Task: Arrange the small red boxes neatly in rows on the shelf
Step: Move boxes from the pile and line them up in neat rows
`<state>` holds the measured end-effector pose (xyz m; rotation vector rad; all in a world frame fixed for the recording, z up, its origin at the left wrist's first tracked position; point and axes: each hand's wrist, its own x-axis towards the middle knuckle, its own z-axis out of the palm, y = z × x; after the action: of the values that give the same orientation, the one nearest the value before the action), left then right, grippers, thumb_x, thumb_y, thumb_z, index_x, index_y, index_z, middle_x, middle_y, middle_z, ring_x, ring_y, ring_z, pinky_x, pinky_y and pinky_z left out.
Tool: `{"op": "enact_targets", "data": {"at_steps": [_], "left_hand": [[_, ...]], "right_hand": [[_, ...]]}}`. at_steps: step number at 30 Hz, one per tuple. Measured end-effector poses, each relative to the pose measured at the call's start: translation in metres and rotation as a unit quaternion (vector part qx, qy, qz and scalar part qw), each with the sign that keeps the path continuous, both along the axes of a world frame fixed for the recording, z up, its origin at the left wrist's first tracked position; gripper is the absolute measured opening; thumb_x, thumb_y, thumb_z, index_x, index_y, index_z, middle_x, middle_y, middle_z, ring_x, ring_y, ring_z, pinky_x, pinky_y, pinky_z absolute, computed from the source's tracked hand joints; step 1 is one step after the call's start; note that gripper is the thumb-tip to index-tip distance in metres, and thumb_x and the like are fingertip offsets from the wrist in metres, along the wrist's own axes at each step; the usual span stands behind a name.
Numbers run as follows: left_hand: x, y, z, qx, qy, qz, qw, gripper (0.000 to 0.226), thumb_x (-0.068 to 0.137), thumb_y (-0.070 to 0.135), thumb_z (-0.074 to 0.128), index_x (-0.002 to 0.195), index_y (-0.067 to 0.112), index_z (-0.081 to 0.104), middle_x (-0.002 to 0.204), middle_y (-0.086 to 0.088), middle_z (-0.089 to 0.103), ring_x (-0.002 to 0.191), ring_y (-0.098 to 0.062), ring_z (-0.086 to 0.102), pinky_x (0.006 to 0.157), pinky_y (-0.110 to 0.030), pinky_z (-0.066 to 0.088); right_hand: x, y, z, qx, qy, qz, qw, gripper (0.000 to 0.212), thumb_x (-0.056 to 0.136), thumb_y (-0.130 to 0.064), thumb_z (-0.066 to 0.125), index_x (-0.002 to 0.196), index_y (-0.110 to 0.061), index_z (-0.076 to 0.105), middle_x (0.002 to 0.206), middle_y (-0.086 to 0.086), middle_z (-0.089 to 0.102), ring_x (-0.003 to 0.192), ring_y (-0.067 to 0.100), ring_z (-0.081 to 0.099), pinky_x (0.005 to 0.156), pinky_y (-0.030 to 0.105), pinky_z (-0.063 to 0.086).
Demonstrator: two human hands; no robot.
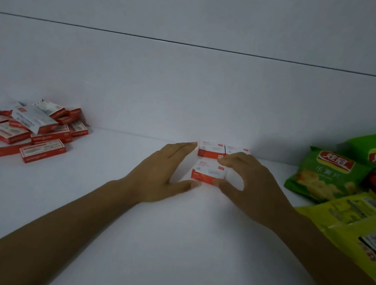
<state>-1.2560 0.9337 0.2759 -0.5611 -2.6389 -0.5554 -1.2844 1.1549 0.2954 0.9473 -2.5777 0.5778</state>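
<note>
A small red-and-white front box [207, 171] lies flat on the white shelf [148, 231], a little right of the middle, and both hands are at it. The right hand [248, 184] grips it from its right side, forefinger curled over the far top edge and thumb pressed against the near right corner. The left hand [162, 174] lies on the other side with fingers straight and close together, fingertips reaching past the front box's far left corner and the thumb tip touching its near left corner; it holds nothing. Directly behind the front box, touching it, two back boxes [210, 150] stand side by side against the wall [187, 95]. Whether another box lies under the right hand cannot be told. Well to the left of the front box is a loose pile of red boxes [26, 131], lying at all angles and overlapping. To its right, beyond the right hand, lie a green crisp bag [326, 176] and yellow-green packets [360, 227].
</note>
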Motion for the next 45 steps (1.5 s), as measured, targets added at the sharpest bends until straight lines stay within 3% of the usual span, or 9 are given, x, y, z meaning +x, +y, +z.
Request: {"op": "enact_targets", "data": {"at_steps": [3,7,15,24,29,36,41,45], "left_hand": [[0.001,-0.001,0.001,0.022,-0.011,-0.003,1.0,0.081,0.082,0.06,0.053,0.147,0.026,0.019,0.148,0.012,0.03,0.13,0.002,0.025,0.103,-0.015,0.019],[0.001,0.001,0.001,0.02,-0.024,0.001,1.0,0.081,0.081,0.061,0.053,0.146,0.031,0.017,0.136,0.028,0.022,0.12,0.018,0.013,0.095,0.003,0.007],[0.002,-0.005,0.005,0.01,-0.015,-0.001,1.0,0.081,0.079,0.068,0.046,0.145,0.035,0.012,0.137,0.029,0.017,0.119,0.024,0.008,0.093,0.008,0.007],[-0.003,-0.006,-0.003,-0.027,-0.037,-0.009,0.999,0.086,0.079,0.066,0.044,0.148,0.025,0.014,0.149,0.014,0.022,0.124,0.014,0.01,0.095,0.005,0.002],[-0.004,-0.006,-0.004,-0.023,-0.042,-0.009,0.999,0.086,0.078,0.067,0.041,0.148,0.024,0.014,0.152,0.011,0.021,0.135,0.001,0.016,0.1,-0.007,0.01],[-0.006,-0.007,-0.007,-0.025,-0.034,-0.015,0.999,0.088,0.078,0.071,0.039,0.148,0.025,0.013,0.151,0.012,0.022,0.126,0.013,0.011,0.094,0.005,0.003],[-0.003,-0.004,-0.007,-0.005,-0.026,-0.017,0.999,0.086,0.078,0.066,0.042,0.148,0.024,0.015,0.15,0.011,0.024,0.125,0.012,0.013,0.1,-0.004,0.009],[-0.002,-0.002,-0.01,-0.014,0.005,0.002,1.0,0.084,0.08,0.067,0.041,0.147,0.02,0.021,0.15,0.005,0.029,0.136,-0.006,0.024,0.106,-0.017,0.018]], "right_hand": [[0.016,-0.006,0.006,0.036,-0.003,0.035,0.999,0.046,0.085,-0.043,0.056,0.123,-0.018,0.056,0.124,-0.004,0.057,0.115,0.011,0.05,0.091,0.014,0.032],[0.022,-0.013,0.002,0.122,-0.022,0.057,0.991,0.052,0.092,-0.044,0.047,0.138,-0.022,0.039,0.141,-0.007,0.041,0.126,0.008,0.037,0.101,0.019,0.029],[0.007,-0.019,-0.007,0.143,-0.055,0.028,0.988,0.058,0.095,-0.046,0.037,0.146,-0.024,0.021,0.154,-0.009,0.018,0.14,0.008,0.016,0.11,0.022,0.015],[-0.017,-0.009,-0.02,0.072,-0.066,0.044,0.994,0.052,0.092,-0.046,0.046,0.139,-0.025,0.036,0.148,-0.007,0.031,0.136,0.008,0.025,0.106,0.02,0.02],[-0.018,-0.01,-0.023,0.081,-0.055,0.026,0.995,0.064,0.084,-0.057,0.032,0.14,-0.027,0.033,0.149,-0.008,0.03,0.137,0.01,0.026,0.109,0.026,0.022],[-0.018,-0.01,-0.027,0.076,-0.046,0.025,0.996,0.057,0.09,-0.051,0.038,0.14,-0.023,0.034,0.148,-0.006,0.031,0.136,0.01,0.026,0.107,0.022,0.02],[-0.017,-0.011,-0.03,0.06,-0.039,0.022,0.997,0.062,0.086,-0.052,0.036,0.14,-0.021,0.036,0.147,-0.003,0.035,0.136,0.014,0.029,0.11,0.024,0.018],[-0.007,-0.012,-0.026,0.044,0.031,0.013,0.998,0.055,0.087,-0.047,0.045,0.133,-0.016,0.045,0.137,0.004,0.049,0.127,0.02,0.043,0.106,0.027,0.024]]}}
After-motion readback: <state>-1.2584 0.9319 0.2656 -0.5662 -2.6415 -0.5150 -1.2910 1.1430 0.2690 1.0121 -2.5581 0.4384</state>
